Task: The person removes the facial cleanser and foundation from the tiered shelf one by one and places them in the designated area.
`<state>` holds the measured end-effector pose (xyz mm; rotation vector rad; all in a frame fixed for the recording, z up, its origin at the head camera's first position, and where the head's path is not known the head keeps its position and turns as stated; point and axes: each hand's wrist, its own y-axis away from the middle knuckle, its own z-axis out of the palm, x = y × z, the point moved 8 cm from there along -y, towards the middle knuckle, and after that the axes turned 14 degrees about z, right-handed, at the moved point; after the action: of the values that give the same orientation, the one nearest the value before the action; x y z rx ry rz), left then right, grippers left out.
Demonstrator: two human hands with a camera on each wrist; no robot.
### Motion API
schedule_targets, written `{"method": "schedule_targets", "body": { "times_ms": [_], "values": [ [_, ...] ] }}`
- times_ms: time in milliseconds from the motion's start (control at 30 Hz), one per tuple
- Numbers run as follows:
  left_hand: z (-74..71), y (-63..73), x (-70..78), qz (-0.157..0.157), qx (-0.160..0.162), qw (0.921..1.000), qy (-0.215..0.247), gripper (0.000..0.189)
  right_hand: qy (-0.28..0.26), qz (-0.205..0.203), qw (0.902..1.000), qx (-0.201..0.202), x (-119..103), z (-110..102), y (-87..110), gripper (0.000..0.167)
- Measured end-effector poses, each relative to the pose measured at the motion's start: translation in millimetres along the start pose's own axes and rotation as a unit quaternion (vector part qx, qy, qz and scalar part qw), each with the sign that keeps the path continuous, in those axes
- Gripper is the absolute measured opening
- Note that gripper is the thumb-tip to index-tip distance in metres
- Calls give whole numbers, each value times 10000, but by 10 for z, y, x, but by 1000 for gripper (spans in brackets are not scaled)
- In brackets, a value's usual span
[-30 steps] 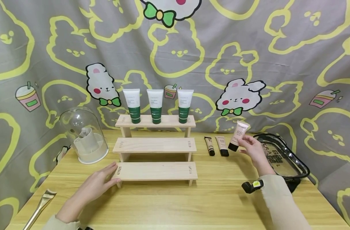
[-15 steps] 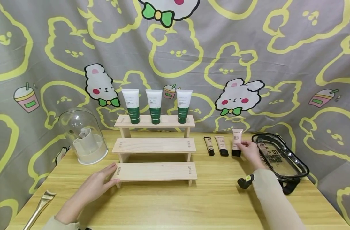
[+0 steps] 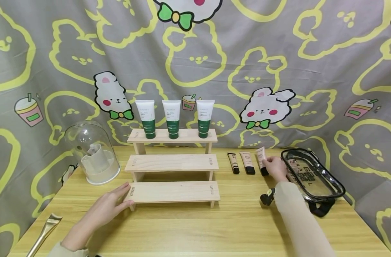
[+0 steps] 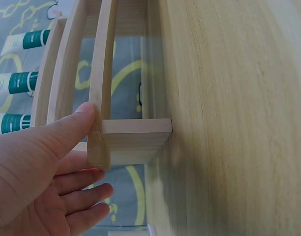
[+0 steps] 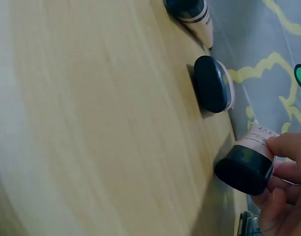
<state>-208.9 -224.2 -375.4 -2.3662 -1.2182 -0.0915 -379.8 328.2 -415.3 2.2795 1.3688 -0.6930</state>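
Observation:
With thumb and fingers my right hand (image 3: 275, 167) pinches a pink BB cream tube (image 3: 261, 157) at the right back of the table. In the right wrist view, the black cap of this tube (image 5: 245, 169) tilts over the wood; whether it touches is unclear. Two more tubes lie to its left: a pink BB cream tube (image 3: 247, 162) and a slimmer black-capped tube (image 3: 234, 164). My left hand (image 3: 107, 205) grips the left end of the lowest step of a wooden display stand (image 3: 174, 191), thumb on its edge (image 4: 105, 73), other fingers loosely bent.
Three white-and-green tubes (image 3: 173, 119) stand on the top step. A glass dome (image 3: 92, 153) is left of the stand, and a gold spatula-like tool (image 3: 46, 230) lies at the front left. A clear black-edged pouch (image 3: 314, 175) lies right of my right hand.
My right hand has lowered the BB cream tube and moved it slightly left, beside the two lying tubes. The tube now leans more. My left hand stays on the stand.

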Motion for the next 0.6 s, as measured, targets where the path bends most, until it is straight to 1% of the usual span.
{"method": "schedule_targets", "body": {
  "times_ms": [267,600],
  "values": [
    [4,0,-5,-13,-19,10000,13,54,-54,133,9999,43,43,44,-14,35],
    [-16,-5,16,55,45,10000,-20,54,50,-19,10000,38,47,40,16,37]
  ]
}}
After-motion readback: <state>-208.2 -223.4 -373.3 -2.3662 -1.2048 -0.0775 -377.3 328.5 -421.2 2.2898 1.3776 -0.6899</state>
